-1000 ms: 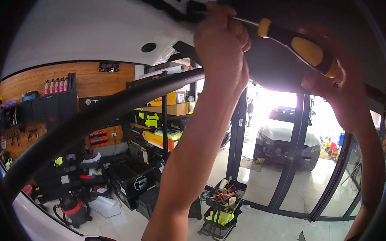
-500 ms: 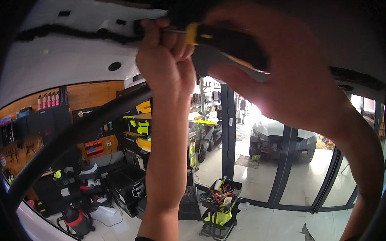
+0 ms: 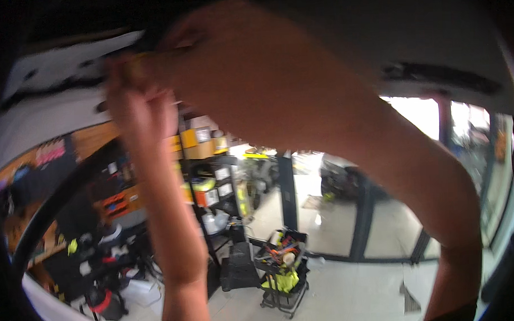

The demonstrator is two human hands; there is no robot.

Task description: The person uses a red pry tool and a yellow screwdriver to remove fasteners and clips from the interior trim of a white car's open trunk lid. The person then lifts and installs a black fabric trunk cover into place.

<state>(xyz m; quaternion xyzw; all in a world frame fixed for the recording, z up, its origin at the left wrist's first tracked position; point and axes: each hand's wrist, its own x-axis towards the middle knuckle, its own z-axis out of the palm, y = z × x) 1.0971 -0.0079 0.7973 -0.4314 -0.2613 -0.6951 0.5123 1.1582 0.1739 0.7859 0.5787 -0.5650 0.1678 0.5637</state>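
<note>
Both arms are raised, the hands close together, overlapping in view; whether they touch is unclear. The left arm [image 3: 177, 237] rises steeply from seven o'clock, leaning slightly toward eleven, up to the left hand [image 3: 136, 105] at ten, its fingers bent inward in a grip. The right arm [image 3: 375, 139] enters at five o'clock, bends near four and slants across toward eleven, where the right hand [image 3: 214, 60] shows its back, its fingers lost in blur.
</note>
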